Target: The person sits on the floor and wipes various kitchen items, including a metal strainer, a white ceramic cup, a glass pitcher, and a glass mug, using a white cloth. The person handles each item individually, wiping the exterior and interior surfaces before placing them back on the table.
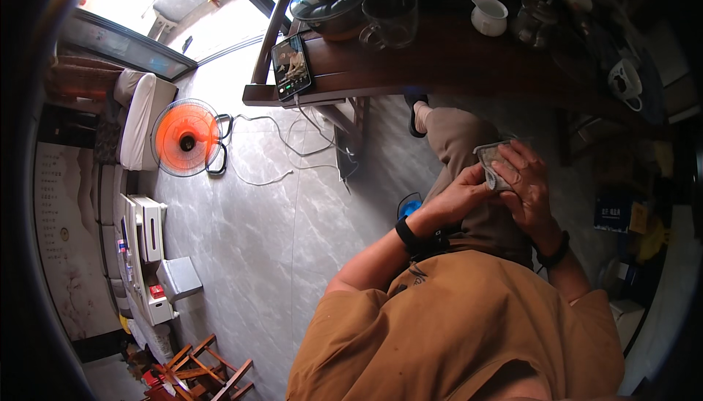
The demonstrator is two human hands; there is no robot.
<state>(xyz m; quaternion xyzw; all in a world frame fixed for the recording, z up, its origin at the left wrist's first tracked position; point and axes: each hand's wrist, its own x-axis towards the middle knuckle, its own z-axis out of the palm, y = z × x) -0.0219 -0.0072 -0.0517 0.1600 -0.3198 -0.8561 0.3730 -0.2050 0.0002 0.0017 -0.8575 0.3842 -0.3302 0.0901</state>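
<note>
Over my lap, my left hand [460,192] pinches the lower left edge of a small folded grey cloth [490,166]. My right hand [524,181] lies over the cloth's right side, its fingers bent across it. Both hands touch it and meet at its lower edge. A dark wooden table [467,71] stands in front of me. Near its left end lies a phone [291,68] with a lit screen and a cable plugged in. A glass mug [390,19], a lidded glass pot [331,3] and a white pitcher [489,16] stand on the table.
An orange round fan or heater [187,137] stands on the tiled floor at the left, with loose cables beside it. A white cup [625,83] is at the table's right. Wooden stools [203,371] are at the lower left, and a blue box [612,213] is at the right.
</note>
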